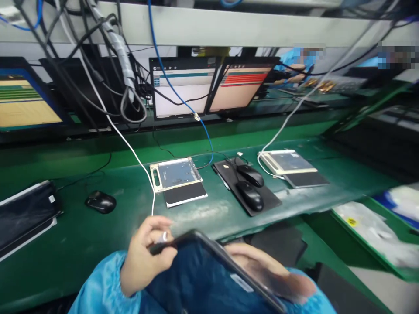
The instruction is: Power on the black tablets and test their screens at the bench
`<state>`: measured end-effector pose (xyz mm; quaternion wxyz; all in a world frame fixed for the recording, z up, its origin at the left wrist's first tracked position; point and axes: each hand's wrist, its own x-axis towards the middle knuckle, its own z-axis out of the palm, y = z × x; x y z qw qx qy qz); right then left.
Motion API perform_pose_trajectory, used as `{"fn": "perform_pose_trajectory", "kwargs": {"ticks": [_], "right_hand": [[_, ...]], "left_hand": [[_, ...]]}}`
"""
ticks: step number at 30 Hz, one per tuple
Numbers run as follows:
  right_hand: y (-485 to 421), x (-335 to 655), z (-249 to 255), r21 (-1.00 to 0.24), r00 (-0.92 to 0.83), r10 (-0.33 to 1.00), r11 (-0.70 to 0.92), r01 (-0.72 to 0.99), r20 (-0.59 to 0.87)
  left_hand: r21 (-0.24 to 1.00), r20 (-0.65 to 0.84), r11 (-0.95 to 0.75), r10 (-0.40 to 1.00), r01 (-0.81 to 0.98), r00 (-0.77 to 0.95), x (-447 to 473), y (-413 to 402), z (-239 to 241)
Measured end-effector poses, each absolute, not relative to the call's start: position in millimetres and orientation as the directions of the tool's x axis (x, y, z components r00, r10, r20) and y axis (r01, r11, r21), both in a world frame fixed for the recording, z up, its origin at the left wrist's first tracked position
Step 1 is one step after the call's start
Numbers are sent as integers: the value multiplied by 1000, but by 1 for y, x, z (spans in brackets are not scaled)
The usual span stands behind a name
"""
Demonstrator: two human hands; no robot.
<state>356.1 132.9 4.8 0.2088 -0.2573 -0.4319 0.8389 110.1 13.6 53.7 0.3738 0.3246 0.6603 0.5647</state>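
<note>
a: what's in the green bin (360, 244)?
b: whitish plastic bags (376, 231), with a round yellow sticker (352, 221) on one.
a: and the tablet (203, 283)?
b: low at the front, tilted, between both hands. the left hand (144, 253) is pinched on its corner, a small silvery plug (163, 237) at the fingers. the right hand (262, 266) lies along the far edge, partly hidden — how far open, i can't tell.
a: anything in the way?
b: a white cable (131, 149) hangs down to the left hand; a blue cable (156, 46) crosses one lit screen (183, 98). two mice (249, 195) share a dark pad (270, 201) — beyond the tablet.
</note>
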Motion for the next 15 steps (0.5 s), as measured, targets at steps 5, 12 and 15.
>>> {"fn": "perform_pose_trajectory", "kwargs": {"ticks": [5,12,15], "right_hand": [[135,334,62,-992,-926,367,46,116,-91],[146,338,5,-981,-620,761,-167,100,-193],[154,359,-26,-861,-426,783,-508,-17,-454]], "left_hand": [[947,-196,263,926,182,-323,108,9,60],[911,-154,283,908,301,-389,54,26,83],[887,-273,364,910,285,-312,51,22,85]]}}
